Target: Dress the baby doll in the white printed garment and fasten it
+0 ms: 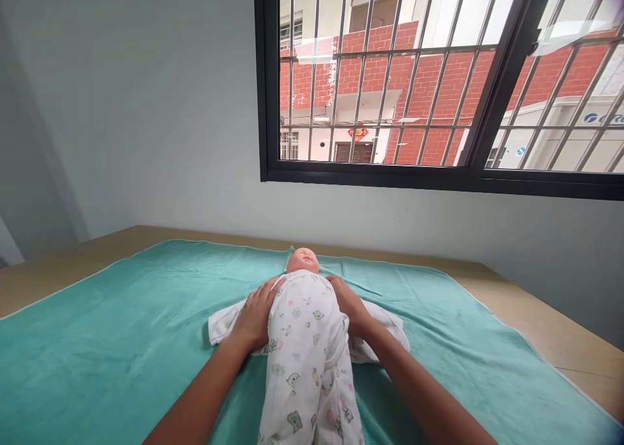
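A baby doll (303,260) lies on its back on a teal blanket (121,328), head towards the window. It wears white printed clothes (307,341) with small animal figures. My left hand (256,312) rests on the doll's left side at the waistband, fingers curled on the cloth. My right hand (347,302) lies on the other side of the waistband, fingers bent against the fabric. A white garment (221,323) is spread out beneath the doll and sticks out under both hands.
The blanket covers a wooden bed platform (526,308) set in the corner of grey walls. A barred window (439,81) with a black frame is above the far edge, showing a red brick building outside.
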Demonstrator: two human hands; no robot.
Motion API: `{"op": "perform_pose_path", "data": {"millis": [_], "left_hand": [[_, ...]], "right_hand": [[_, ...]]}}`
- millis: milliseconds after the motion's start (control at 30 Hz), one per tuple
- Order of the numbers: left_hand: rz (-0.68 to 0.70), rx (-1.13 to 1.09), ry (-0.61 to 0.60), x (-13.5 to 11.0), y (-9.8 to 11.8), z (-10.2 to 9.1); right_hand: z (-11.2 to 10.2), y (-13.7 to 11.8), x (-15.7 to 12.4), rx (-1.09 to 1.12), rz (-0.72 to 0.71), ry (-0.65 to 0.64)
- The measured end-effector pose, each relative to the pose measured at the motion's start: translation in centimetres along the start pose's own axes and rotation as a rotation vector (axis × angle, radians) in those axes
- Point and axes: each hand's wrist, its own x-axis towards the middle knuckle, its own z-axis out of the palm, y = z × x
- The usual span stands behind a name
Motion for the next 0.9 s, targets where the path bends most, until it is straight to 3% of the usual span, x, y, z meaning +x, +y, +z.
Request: {"op": "perform_pose_path", "data": {"millis": [300,533,900], "left_hand": [[-0.060,-0.003,-0.010,0.0,1.0,-0.4],[-0.026,0.045,0.043,0.0,1.2,-0.7],[-0.019,0.046,0.064,0.1,1.2,-0.8]], "right_hand": [[1.0,0.1,0.0,0.016,0.133,0.000],[1.3,0.6,-0.2,0.083,0.072,0.074],[0.9,0.5,-0.3,0.123,0.054,0.072]]}}
